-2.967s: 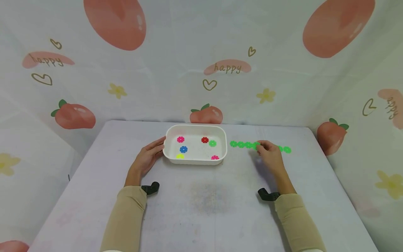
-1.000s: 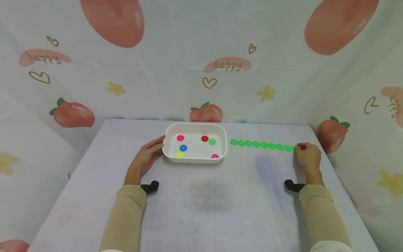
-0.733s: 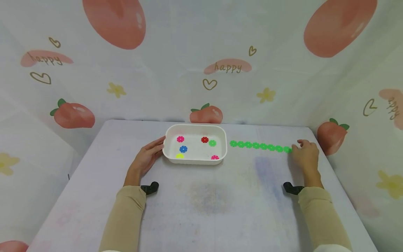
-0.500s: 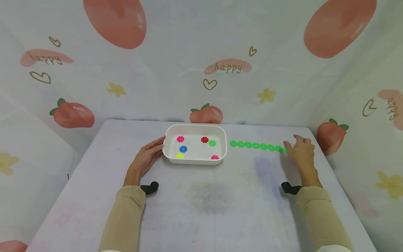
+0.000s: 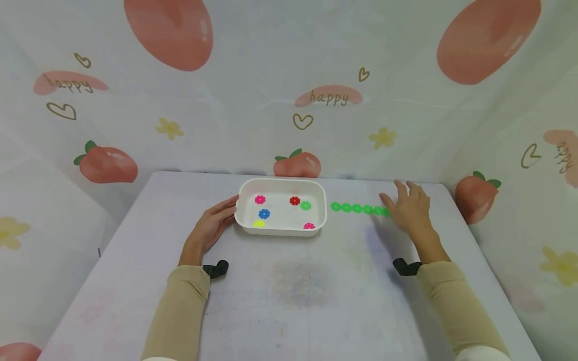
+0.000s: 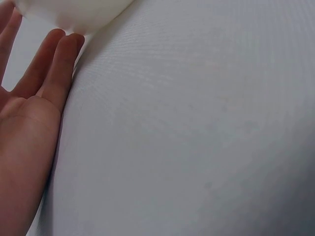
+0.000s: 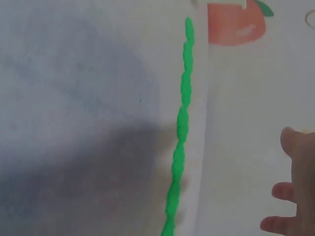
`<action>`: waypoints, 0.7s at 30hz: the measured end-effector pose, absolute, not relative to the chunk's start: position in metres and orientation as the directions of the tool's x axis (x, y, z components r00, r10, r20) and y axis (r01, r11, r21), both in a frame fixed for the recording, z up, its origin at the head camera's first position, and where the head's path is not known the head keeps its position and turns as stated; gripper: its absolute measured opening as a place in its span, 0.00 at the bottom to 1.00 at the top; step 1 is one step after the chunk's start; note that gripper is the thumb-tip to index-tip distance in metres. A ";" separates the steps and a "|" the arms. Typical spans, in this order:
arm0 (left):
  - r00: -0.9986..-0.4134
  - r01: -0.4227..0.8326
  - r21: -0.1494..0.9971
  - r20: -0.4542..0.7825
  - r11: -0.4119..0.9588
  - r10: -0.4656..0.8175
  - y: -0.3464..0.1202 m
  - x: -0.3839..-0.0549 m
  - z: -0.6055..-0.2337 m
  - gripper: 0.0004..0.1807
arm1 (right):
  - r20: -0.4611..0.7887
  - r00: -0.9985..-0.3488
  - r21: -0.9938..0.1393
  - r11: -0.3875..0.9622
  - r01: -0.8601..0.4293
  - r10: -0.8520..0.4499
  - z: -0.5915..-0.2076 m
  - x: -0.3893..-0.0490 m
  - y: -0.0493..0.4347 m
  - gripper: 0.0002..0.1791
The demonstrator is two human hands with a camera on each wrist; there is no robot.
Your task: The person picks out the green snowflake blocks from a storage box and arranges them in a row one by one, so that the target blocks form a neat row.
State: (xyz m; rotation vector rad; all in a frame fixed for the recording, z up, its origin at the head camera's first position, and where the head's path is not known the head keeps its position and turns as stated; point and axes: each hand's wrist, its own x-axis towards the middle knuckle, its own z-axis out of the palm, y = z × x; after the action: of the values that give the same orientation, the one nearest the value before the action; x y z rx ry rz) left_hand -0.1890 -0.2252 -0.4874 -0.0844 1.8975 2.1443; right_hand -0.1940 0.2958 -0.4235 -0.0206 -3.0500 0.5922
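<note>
A white tray (image 5: 282, 181) sits at the middle back of the table. It holds several small flower-shaped discs: pink (image 5: 259, 199), blue (image 5: 264, 213), yellow (image 5: 259, 223), red (image 5: 294, 200), green (image 5: 305, 205). My left hand (image 5: 215, 220) lies flat on the table, its straight fingers (image 6: 59, 59) touching the tray's left corner (image 6: 74, 12). To the right of the tray a chain of green discs (image 5: 356, 208) lies in a straight line. My right hand (image 5: 408, 206) is open with spread fingers over the chain's right part, which it hides. In the right wrist view the green chain (image 7: 182, 118) runs lengthwise and my fingertips (image 7: 290, 196) hold nothing.
The grey table (image 5: 298, 286) has a faint stain at its middle. A cloth backdrop with a peach print (image 5: 296, 164) stands close behind the tray and along the right side (image 5: 474, 198). Black wrist mounts (image 5: 215, 269) (image 5: 404, 266) sit at both cuffs.
My right hand let go of the chain's right end, opened, and moved left over the chain. The chain, earlier covered in part, lies stretched out. My left hand has stayed at the tray.
</note>
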 end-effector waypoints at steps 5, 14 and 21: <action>-0.959 -0.249 0.963 -0.231 -0.098 0.165 -0.224 -0.189 -0.486 0.30 | 0.032 -0.999 -0.372 0.927 -0.051 -0.042 -0.416 -0.194 0.280 0.47; -0.959 -0.249 0.962 -0.230 -0.107 0.168 -0.224 -0.188 -0.485 0.30 | 0.017 -0.994 -0.317 0.942 -0.108 -0.109 -0.405 -0.195 0.254 0.47; -0.962 -0.234 0.967 -0.214 -0.105 0.171 -0.224 -0.188 -0.487 0.30 | 0.025 -0.987 -0.262 0.951 -0.162 -0.161 -0.404 -0.196 0.230 0.46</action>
State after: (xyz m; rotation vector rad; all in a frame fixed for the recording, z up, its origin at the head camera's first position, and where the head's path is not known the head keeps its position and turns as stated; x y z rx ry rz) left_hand -0.1882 -0.2240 -0.4870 -0.0699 1.8961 2.1509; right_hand -0.1963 0.2304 -0.4042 0.2566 -3.0996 0.4169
